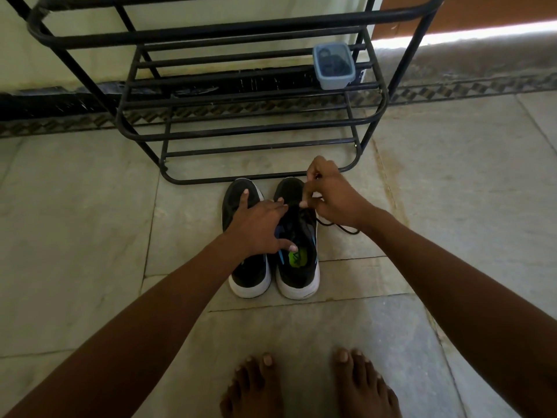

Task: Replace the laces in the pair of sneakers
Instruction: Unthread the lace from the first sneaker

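Two black sneakers with white soles stand side by side on the floor, toes pointing away from me: the left sneaker (241, 267) and the right sneaker (298, 267). My left hand (259, 224) lies spread across both, fingers straight, thumb at the right sneaker's opening. Over the right sneaker's lacing my right hand (328, 194) pinches a black lace (340, 227). A loop of that lace trails onto the floor to the right of the shoe.
A black metal shoe rack (256, 131) stands just beyond the sneakers' toes. A blue-grey lidded plastic box (333, 66) with dark contents sits on one of its shelves. My bare feet (307, 387) are on the stone floor tiles below the shoes.
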A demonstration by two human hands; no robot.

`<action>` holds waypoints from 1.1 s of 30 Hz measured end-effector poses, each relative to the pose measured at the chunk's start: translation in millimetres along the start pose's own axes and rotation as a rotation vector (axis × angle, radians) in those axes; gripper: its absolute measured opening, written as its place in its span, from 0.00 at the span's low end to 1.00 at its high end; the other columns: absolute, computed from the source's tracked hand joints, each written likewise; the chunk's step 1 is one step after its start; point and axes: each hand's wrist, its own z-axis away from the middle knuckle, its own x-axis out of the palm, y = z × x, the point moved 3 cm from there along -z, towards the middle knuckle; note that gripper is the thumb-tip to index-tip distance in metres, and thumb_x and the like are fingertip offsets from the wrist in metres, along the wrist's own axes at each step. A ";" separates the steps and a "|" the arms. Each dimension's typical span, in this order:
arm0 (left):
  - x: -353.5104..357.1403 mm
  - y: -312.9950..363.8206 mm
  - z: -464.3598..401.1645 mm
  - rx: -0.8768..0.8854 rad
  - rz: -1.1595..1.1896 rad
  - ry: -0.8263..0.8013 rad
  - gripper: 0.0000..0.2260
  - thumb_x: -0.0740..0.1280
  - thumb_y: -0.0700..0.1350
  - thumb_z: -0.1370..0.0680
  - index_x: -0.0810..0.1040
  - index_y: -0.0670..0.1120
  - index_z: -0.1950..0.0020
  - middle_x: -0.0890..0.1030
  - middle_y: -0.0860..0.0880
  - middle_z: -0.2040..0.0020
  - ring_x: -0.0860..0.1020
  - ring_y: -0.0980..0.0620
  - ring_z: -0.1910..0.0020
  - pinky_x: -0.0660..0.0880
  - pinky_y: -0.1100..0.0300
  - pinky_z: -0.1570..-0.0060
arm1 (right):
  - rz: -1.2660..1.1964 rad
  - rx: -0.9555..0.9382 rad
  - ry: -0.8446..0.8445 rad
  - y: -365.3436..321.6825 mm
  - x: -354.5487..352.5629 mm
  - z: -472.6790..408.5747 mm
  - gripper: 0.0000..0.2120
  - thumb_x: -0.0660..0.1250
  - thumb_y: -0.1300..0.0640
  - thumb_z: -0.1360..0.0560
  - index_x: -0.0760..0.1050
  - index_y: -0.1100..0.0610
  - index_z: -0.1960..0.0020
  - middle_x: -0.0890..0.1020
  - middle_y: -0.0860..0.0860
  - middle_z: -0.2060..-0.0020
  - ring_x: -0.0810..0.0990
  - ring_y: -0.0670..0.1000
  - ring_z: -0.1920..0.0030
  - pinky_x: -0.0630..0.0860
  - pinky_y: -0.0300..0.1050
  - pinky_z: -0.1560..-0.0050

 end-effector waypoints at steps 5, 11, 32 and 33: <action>3.4 -2.0 0.4 0.000 0.019 0.012 0.47 0.64 0.75 0.28 0.56 0.51 0.17 0.57 0.49 0.17 0.57 0.50 0.19 0.36 0.32 0.24 | -0.940 0.437 0.217 0.6 1.6 13.1 0.08 0.60 0.65 0.18 0.74 0.63 0.56 0.81 0.59 0.56 0.82 0.58 0.52 0.80 0.52 0.43; 4.5 -2.0 0.2 -0.005 0.019 0.006 0.47 0.64 0.75 0.28 0.56 0.51 0.17 0.56 0.50 0.17 0.57 0.51 0.19 0.36 0.32 0.24 | -0.891 0.456 0.329 -0.4 -5.9 7.5 0.08 0.56 0.59 0.15 0.67 0.59 0.52 0.70 0.49 0.65 0.70 0.45 0.68 0.76 0.44 0.63; -3.0 1.1 5.0 -0.009 0.008 -0.046 0.46 0.63 0.74 0.27 0.54 0.51 0.17 0.54 0.50 0.16 0.54 0.50 0.18 0.39 0.31 0.24 | 0.451 0.195 0.008 9.8 -15.4 17.5 0.07 0.68 0.61 0.30 0.84 0.57 0.55 0.72 0.51 0.35 0.68 0.56 0.34 0.61 0.59 0.41; -4.8 1.0 5.2 -0.006 0.040 -0.031 0.46 0.64 0.74 0.27 0.56 0.51 0.17 0.56 0.50 0.17 0.55 0.50 0.18 0.39 0.32 0.23 | 0.470 0.239 -0.006 12.7 -14.2 21.9 0.08 0.69 0.59 0.29 0.84 0.56 0.51 0.72 0.51 0.32 0.66 0.56 0.31 0.61 0.61 0.38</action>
